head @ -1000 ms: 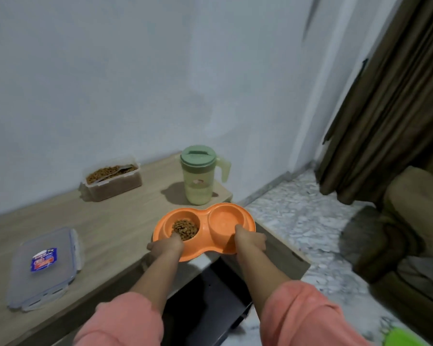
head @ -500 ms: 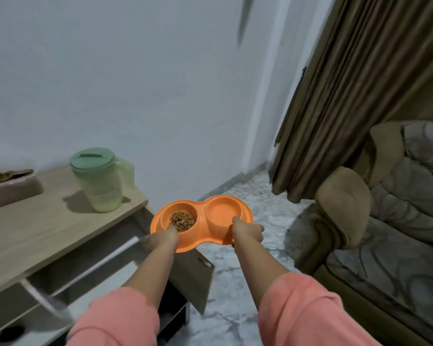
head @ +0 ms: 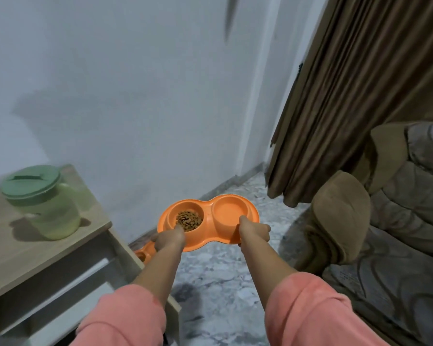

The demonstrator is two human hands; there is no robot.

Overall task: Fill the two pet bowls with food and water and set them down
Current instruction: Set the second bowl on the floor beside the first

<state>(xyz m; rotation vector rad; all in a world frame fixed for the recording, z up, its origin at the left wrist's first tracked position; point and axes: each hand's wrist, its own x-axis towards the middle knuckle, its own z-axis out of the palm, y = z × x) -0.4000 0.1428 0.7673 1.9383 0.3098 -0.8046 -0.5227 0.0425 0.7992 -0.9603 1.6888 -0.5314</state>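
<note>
Swinging right off the desk (head: 35,250), the orange double bowl (head: 208,221) is now hanging over the floor (head: 223,270), left hand (head: 169,239) and right hand (head: 254,232) gripping its near rim; kibble (head: 189,219) filling the left well, setting-down looking imminent.

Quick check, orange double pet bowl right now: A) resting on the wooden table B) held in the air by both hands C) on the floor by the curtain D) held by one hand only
B: the left hand and the right hand each grip a near edge of the orange plastic double pet bowl, which hangs above the marbled floor, clear of the wooden table.
</note>
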